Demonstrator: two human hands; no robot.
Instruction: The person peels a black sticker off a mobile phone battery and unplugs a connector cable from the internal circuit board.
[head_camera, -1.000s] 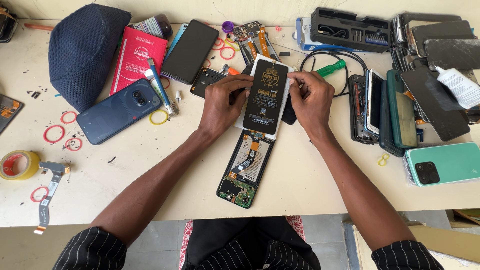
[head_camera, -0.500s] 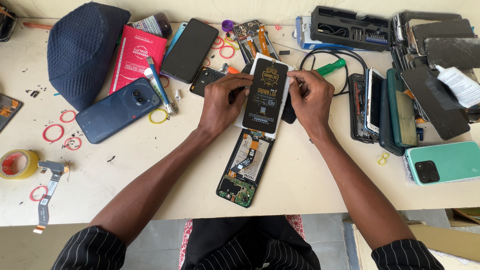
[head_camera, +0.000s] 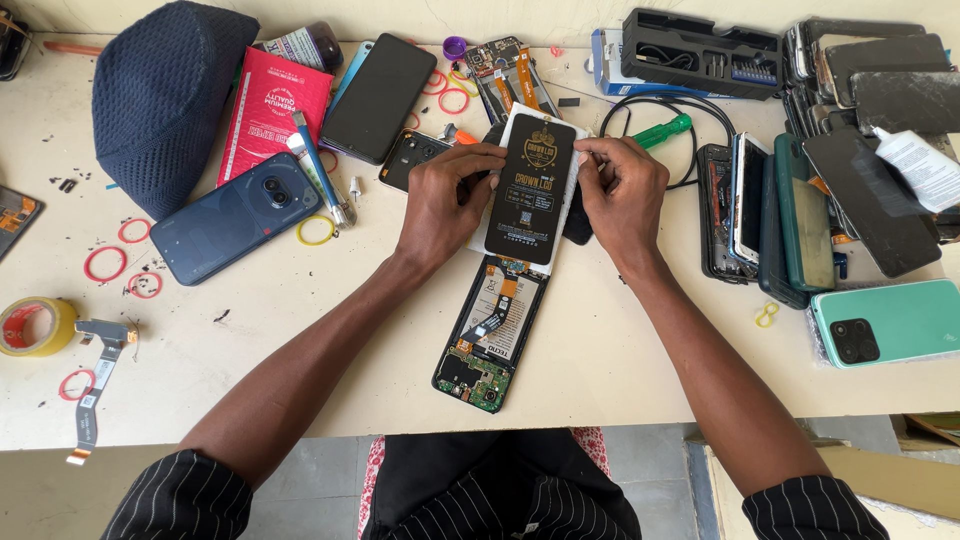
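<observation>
Both hands hold a black phone screen panel with a white backing over the middle of the workbench. My left hand grips its left edge, fingers curled on the upper corner. My right hand pinches the right upper edge. Just below the panel lies an opened phone body with its circuit board and battery exposed, apart from both hands.
A dark blue cap, a red packet, a blue phone, a black phone and tweezers lie at the left. Tape roll and red rubber rings sit far left. A green screwdriver, stacked phones and a tool case fill the right.
The panel and both hands stay in nearly the same place; the fingers have shifted slightly along the panel's upper edges.
</observation>
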